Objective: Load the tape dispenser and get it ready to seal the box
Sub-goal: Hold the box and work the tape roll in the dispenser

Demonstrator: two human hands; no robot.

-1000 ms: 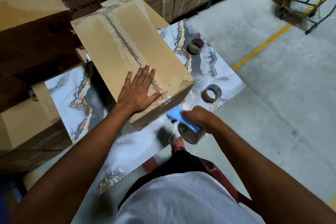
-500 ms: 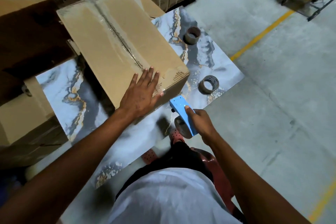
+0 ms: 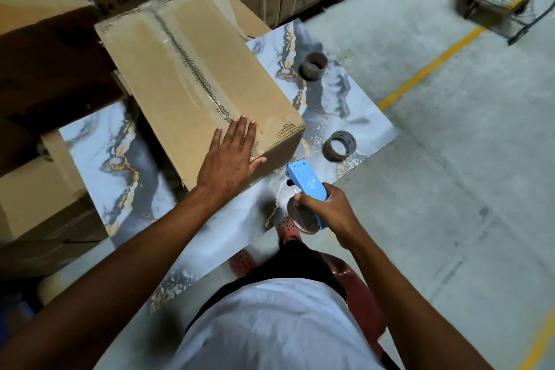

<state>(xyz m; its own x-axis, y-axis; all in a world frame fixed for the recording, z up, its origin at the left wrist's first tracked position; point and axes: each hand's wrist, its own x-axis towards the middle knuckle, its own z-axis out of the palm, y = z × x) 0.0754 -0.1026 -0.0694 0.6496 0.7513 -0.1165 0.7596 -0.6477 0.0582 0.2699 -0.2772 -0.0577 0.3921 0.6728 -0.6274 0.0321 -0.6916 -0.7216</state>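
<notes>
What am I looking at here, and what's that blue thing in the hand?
The camera sits on a person's head, looking down, so you see their own arms. The left hand lies flat on a cardboard box. The right hand holds a blue tape dispenser with a roll of tape in it, used for sticking boxes shut. The box rests on a marble-patterned table. Two more tape rolls lie there: one near the table's edge, one farther back.
</notes>
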